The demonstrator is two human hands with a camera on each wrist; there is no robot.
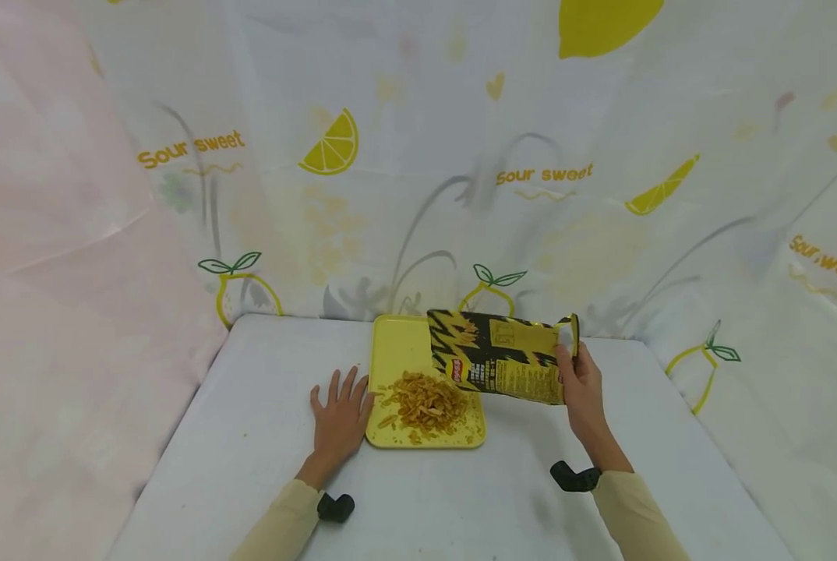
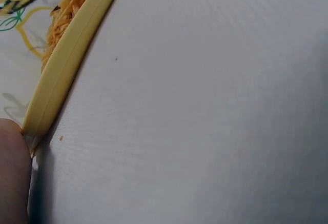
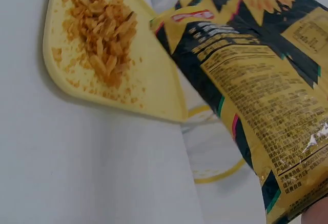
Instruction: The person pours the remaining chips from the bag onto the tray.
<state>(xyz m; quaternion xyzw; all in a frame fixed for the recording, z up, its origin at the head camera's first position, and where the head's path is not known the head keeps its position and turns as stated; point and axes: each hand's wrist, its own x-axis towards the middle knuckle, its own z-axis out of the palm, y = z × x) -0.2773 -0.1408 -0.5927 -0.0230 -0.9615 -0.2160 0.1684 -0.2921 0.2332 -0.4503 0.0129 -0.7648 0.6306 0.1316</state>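
Note:
A yellow and black chip bag is held on its side above the right part of a yellow tray. My right hand grips the bag's right end, thumb on the near face. On the tray lies a heap of broken chips, with crumbs around it. My left hand lies with fingers spread on the table, its thumb side touching the tray's left edge. In the right wrist view, the bag slants over the tray's side, its far end toward the chips.
The white table carries the tray near its back edge. Behind and at the sides hangs a pale cloth printed with lemons. Small crumbs dot the tabletop beside the tray.

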